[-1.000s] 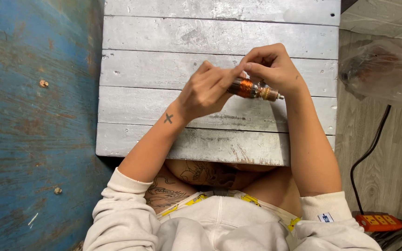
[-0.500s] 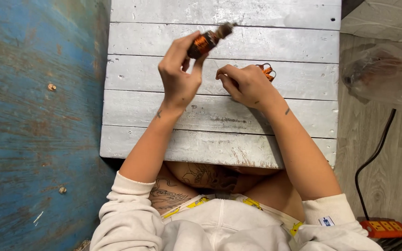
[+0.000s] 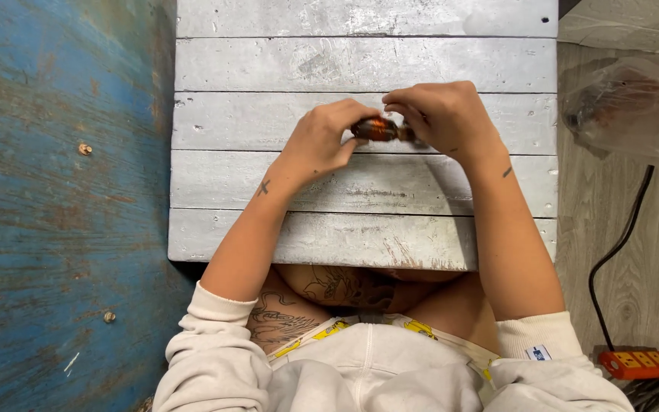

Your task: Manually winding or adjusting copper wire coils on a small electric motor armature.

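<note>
A small orange-brown motor armature [image 3: 376, 128] with a metal end sits between both hands above the white plank table [image 3: 284, 175]. My left hand [image 3: 320, 142] grips its left, copper-wound part with thumb and fingers. My right hand [image 3: 445, 118] pinches its right end, and the fingers hide that tip. Both hands meet over the table's middle planks.
A blue painted floor [image 3: 55, 214] lies to the left, with small bits scattered on it. On the right, a clear plastic bag [image 3: 631, 107] holds dark parts, and a black cable [image 3: 619, 244] runs to an orange power strip [image 3: 641, 363] on the wooden floor.
My left hand had raised the armature alone toward the far planks; it has come back down, and my right hand has taken hold of its other end.
</note>
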